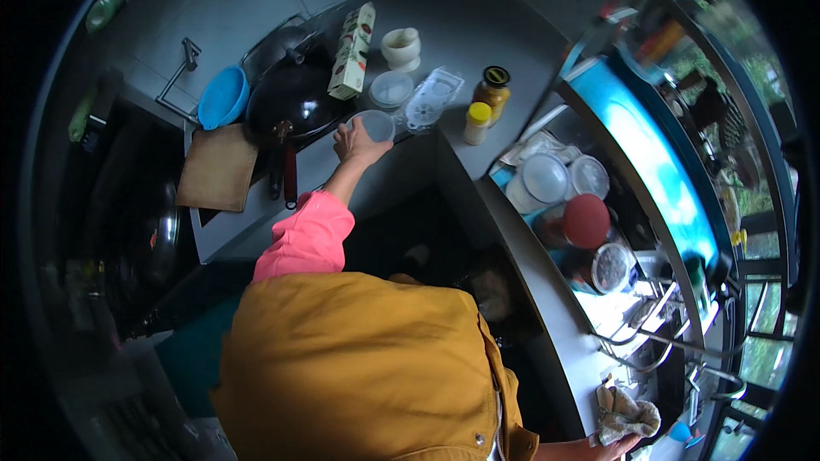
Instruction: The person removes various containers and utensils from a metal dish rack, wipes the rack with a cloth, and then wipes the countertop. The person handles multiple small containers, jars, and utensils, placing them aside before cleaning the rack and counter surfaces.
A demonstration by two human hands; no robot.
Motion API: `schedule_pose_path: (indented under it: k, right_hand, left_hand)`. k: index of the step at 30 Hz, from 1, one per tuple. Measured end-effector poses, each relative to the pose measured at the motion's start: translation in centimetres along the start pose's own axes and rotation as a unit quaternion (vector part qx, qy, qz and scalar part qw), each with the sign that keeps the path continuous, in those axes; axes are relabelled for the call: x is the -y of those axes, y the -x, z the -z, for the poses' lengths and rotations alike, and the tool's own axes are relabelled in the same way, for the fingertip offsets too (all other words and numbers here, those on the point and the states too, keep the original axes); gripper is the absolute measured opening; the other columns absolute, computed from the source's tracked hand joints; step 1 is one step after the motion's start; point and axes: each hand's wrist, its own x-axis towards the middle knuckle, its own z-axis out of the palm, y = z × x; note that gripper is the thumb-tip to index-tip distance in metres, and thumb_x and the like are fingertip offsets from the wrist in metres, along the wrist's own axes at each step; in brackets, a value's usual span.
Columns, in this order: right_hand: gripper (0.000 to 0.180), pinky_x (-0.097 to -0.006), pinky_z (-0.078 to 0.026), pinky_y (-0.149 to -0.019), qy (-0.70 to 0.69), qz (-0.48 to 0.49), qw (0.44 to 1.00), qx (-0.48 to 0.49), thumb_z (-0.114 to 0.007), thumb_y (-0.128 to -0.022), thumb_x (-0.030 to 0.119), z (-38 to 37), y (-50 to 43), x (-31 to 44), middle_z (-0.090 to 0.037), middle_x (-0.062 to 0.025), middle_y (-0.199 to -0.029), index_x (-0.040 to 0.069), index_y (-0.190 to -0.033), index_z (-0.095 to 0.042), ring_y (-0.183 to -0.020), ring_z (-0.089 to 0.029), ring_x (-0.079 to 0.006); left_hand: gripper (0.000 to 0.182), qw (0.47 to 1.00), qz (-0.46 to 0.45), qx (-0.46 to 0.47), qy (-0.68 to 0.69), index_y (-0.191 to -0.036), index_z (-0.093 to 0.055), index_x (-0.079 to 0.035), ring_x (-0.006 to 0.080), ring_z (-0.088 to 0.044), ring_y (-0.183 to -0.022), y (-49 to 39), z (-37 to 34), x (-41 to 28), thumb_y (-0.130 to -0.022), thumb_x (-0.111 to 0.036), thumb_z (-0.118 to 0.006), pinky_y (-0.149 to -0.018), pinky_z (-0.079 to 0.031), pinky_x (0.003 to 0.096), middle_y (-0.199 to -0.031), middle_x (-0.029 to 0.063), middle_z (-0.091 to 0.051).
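Observation:
My left hand [360,143], in a pink sleeve, reaches to the counter edge and grips a round clear plastic container [374,125] by its near side. Just beyond it lie a round plastic lid or tub [391,88] and a clear moulded plastic tray [430,99]. Far down at the lower right, my right hand [618,447] holds a crumpled grey-brown cloth [624,413] at the sink-side counter. Part of that hand is hidden under the cloth.
A black wok [295,102] with its handle toward me, a wooden board [218,169] and a blue basin [224,99] stand left. Behind are a long carton [354,54] and a mortar [401,48]. Jars [493,91], a shaker [477,123] and lidded tubs [544,179] stand right.

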Motion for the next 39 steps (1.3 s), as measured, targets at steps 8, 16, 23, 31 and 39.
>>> schedule_pose_path:
  k: [8,16,23,31,39]
  right_hand:
    - [0.036,-0.0335,-0.037,-0.091,0.006,-0.056,0.992,0.116,-0.031,-0.098,0.026,-5.2,-0.1,1.9,-0.054,-0.0125,-0.103,-0.002,-0.112,-0.049,-0.096,-0.05,-0.0219]
    - [0.037,-0.0411,-0.044,-0.09,-0.369,-0.038,0.92,0.13,-0.039,-0.095,0.025,-6.2,3.3,7.6,-0.052,-0.0141,-0.117,0.002,-0.123,-0.046,-0.106,-0.053,-0.0268]
    - [0.032,-0.0368,-0.047,-0.087,-0.341,-0.039,0.939,0.036,-0.042,-0.095,0.021,-6.7,3.0,8.5,-0.058,-0.0127,-0.109,-0.001,-0.116,-0.051,-0.099,-0.057,-0.0235]
    - [0.033,-0.0346,-0.046,-0.088,-0.352,-0.039,0.934,-0.052,-0.043,-0.095,0.024,0.0,3.2,3.4,-0.059,-0.0106,-0.107,-0.001,-0.115,-0.053,-0.098,-0.058,-0.0208]
    - [0.035,-0.0378,-0.046,-0.09,-0.404,-0.053,0.91,-0.071,-0.039,-0.096,0.022,6.5,3.4,-1.8,-0.059,-0.0136,-0.111,-0.003,-0.117,-0.051,-0.1,-0.058,-0.0236]
  left_hand:
    - [0.086,0.998,0.026,-0.045,0.034,-0.128,-0.037,-0.009,0.0412,-0.029,-0.125,-5.0,-7.8,6.5,-0.059,-0.04,-0.078,-0.101,-0.031,0.0475,-0.136,0.0257,-0.028]
    - [0.081,0.974,-0.067,-0.19,0.1,-0.128,-0.04,-0.004,0.0424,-0.031,-0.122,-3.5,-2.0,1.6,-0.064,-0.037,-0.078,-0.098,-0.03,0.0526,-0.137,0.0259,-0.027]
    - [0.036,0.564,-0.616,0.163,0.525,-0.107,-0.055,0.001,0.0237,-0.059,-0.094,14.4,9.9,-22.0,-0.076,-0.011,-0.067,-0.082,-0.047,0.0311,-0.101,0.014,-0.061]
    - [0.085,0.539,-0.815,0.211,0.02,-0.137,-0.031,-0.02,0.0378,-0.037,-0.123,30.6,9.5,-43.0,-0.066,-0.041,-0.073,-0.1,-0.037,0.0392,-0.14,0.019,-0.022]
    - [0.073,0.563,-0.768,0.287,-0.099,-0.122,-0.049,-0.011,0.0302,-0.05,-0.106,33.7,7.2,-46.3,-0.055,-0.022,-0.076,-0.086,-0.046,0.0342,-0.123,0.0144,-0.04]
